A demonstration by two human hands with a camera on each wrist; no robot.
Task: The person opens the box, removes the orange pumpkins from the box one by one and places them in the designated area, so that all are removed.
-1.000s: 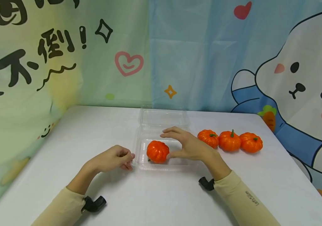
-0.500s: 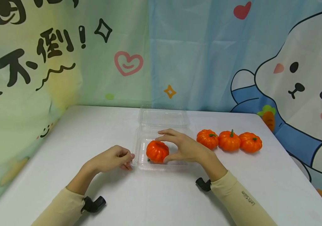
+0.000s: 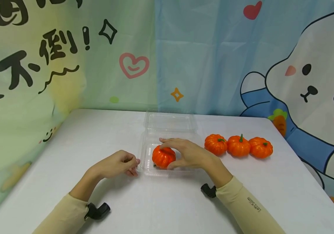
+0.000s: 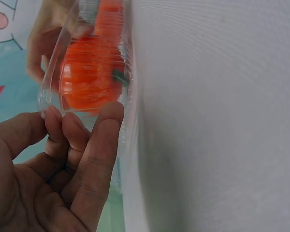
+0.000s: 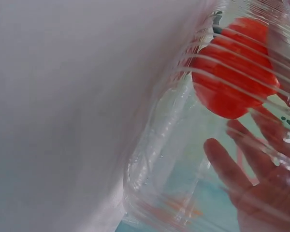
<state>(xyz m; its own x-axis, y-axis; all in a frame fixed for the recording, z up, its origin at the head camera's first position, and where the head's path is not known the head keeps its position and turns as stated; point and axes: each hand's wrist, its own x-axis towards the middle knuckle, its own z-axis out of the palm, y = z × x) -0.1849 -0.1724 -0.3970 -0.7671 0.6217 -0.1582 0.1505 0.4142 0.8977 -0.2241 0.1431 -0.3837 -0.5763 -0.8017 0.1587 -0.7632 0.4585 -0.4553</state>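
A small orange pumpkin [image 3: 163,157] lies on its side in the left part of a clear plastic clamshell box [image 3: 152,173], its green stem low toward the front. My right hand [image 3: 191,154] reaches over the box wall from the right. Its fingertips hover over or touch the pumpkin's top, and the thumb lies by its right side; firm contact cannot be made out. In the right wrist view, the other fingers are spread below the pumpkin, seen through the plastic. At the box's left edge, my left hand [image 4: 63,169] pinches the rim between thumb and fingertip.
Three more orange pumpkins [image 3: 238,146] stand in a row to the right of the box on the white table [image 3: 167,204]. The box's lid [image 3: 169,122] lies folded back behind it. A printed curtain [image 3: 184,58] hangs along the table's far edge.
My right hand has shifted left, with its fingers now above the pumpkin and its thumb farther along the pumpkin's side. The pumpkin, box and left hand have stayed in place.
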